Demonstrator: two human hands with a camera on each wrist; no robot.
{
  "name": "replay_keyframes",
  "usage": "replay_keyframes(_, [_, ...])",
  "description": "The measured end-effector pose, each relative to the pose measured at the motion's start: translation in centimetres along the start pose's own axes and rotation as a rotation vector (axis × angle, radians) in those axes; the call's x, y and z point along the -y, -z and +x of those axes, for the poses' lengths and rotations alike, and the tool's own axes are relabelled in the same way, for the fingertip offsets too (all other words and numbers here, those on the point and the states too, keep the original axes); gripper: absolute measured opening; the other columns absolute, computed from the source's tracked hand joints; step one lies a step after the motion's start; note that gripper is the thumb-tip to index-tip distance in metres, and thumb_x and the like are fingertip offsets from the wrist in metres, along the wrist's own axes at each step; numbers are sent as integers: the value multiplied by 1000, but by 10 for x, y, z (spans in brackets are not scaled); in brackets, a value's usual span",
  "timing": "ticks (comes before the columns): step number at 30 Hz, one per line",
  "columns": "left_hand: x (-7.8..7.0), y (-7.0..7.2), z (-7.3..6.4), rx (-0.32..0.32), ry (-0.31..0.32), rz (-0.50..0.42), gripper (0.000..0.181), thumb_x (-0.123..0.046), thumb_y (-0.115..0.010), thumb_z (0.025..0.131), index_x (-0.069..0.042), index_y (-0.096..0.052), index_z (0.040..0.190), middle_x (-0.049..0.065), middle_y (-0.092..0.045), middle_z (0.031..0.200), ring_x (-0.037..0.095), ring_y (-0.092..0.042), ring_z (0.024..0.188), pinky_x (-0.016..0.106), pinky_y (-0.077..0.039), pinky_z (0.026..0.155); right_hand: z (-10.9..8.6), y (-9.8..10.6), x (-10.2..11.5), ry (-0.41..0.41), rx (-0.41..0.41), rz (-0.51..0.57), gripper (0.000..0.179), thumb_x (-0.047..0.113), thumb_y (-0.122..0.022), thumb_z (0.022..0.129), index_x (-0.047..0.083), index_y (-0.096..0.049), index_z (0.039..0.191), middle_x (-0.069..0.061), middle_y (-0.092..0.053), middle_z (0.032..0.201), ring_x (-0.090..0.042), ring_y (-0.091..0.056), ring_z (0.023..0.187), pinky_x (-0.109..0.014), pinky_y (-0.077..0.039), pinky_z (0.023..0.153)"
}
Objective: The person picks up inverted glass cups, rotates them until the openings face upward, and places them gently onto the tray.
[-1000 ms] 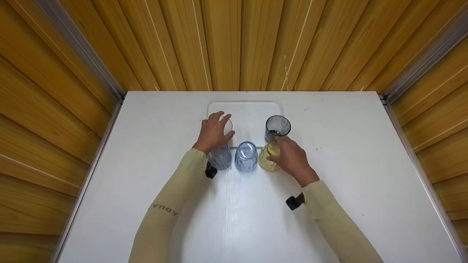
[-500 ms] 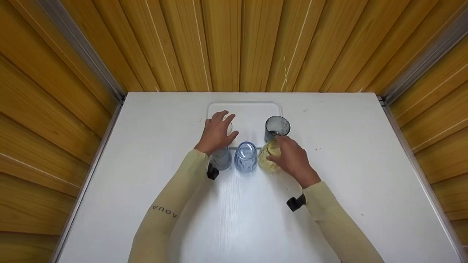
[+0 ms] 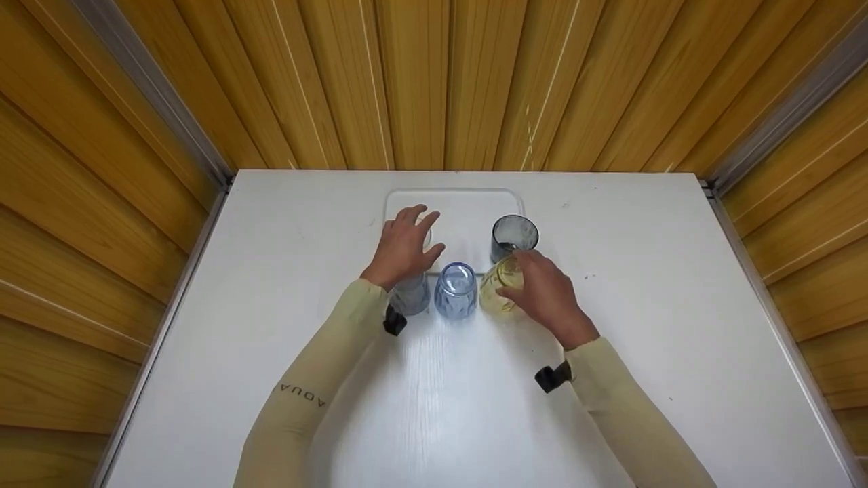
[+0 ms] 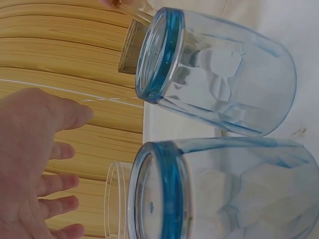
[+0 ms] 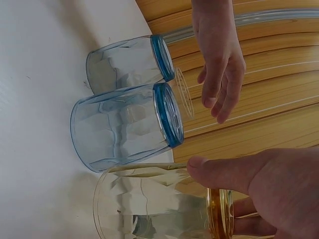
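Observation:
My right hand (image 3: 546,295) grips a yellow glass (image 3: 497,293) that stands upside down. In the right wrist view my thumb (image 5: 219,172) lies along its side near the base, with fingers on the far side. My left hand (image 3: 403,249) hovers with spread fingers above the left end of the row and holds nothing. Below its wrist is an upturned bluish glass (image 3: 411,298), partly hidden by the hand. Another upturned blue glass (image 3: 456,291) stands in the middle, between the two hands. A clear glass (image 4: 116,199) shows behind the left bluish glass in the left wrist view.
A dark grey glass (image 3: 514,236) stands mouth up just behind the yellow one, at the right edge of a white tray (image 3: 468,196). Everything stands on a white table (image 3: 630,271) with wooden-panel walls (image 3: 434,81) around it.
My left hand has shifted slightly to the right, fingers still spread. The right hand has moved a touch to the right at the yellow glass. The other glasses stay put.

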State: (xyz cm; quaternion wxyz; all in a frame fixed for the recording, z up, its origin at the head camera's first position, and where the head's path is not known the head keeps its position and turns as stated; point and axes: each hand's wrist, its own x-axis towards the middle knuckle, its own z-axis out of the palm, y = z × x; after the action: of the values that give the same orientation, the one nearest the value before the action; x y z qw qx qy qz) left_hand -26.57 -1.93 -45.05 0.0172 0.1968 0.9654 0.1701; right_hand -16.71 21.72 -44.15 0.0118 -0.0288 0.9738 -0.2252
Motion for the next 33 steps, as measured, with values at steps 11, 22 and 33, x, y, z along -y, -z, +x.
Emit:
replay_keyframes(11, [-1,4,-6,-31,-56,17,60,-43,-61,91,-21,-44,145,6,-38,152,25,-32,142,48,-35,112,-3,5,0,29,-42,-13,73,29,-80,79,-2,-48,137,-22,-54,135,-38,-55,122,-56,-50,92])
replay_keyframes(22, [-3,10,-12,-22,-58,-14,60,-42,-60,92,-22,-43,145,5,-38,152,24,-31,143,47,-34,112,-2,12,3,9,-27,7,69,28,-79,80,-1,-49,135,-21,-54,135,-36,-56,121,-54,-49,95])
replay_keyframes(33, [-5,12,-20,-12,-51,-32,59,-42,-60,92,-23,-42,146,4,-37,153,23,-30,144,46,-32,114,-3,14,3,-19,-23,54,70,26,-79,80,0,-48,137,-19,-53,136,-35,-56,121,-52,-48,99])
